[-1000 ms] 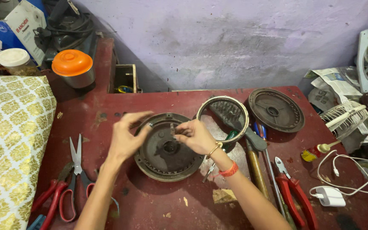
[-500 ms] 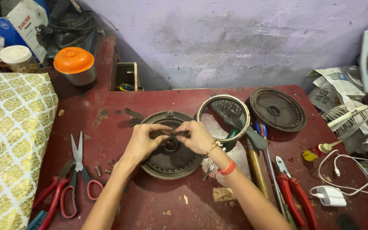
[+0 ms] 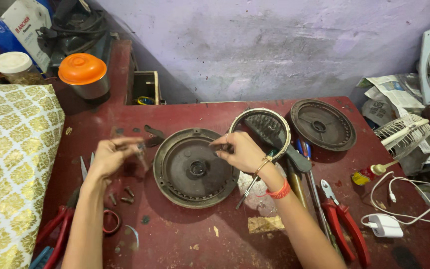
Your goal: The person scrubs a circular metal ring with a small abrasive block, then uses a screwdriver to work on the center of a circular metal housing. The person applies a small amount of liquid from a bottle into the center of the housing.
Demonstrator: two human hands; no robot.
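Note:
A round grey metal motor cover point(image 3: 195, 172) lies face-up in the middle of the red table. My left hand point(image 3: 111, 155) is just left of it, above the table, with its fingers pinched on a small dark screw point(image 3: 141, 147) that is blurred. My right hand point(image 3: 239, 150) hovers over the cover's upper right rim, fingertips pinched on a small dark piece point(image 3: 224, 147). A few loose screws point(image 3: 121, 195) lie on the table below my left hand.
A wound ring point(image 3: 261, 127) and a second dark round cover point(image 3: 323, 123) lie behind right. Scissors point(image 3: 82, 168), red-handled tools point(image 3: 55, 225), red pliers point(image 3: 345, 225), screwdrivers point(image 3: 305, 167) and a white charger point(image 3: 384, 225) surround them. An orange-lidded pot point(image 3: 83, 74) stands back left, beside patterned cloth point(image 3: 11, 164).
Both hands were together over the cover's centre. My left hand has pulled away to the left with a small piece; my right hand has shifted toward the cover's upper right rim.

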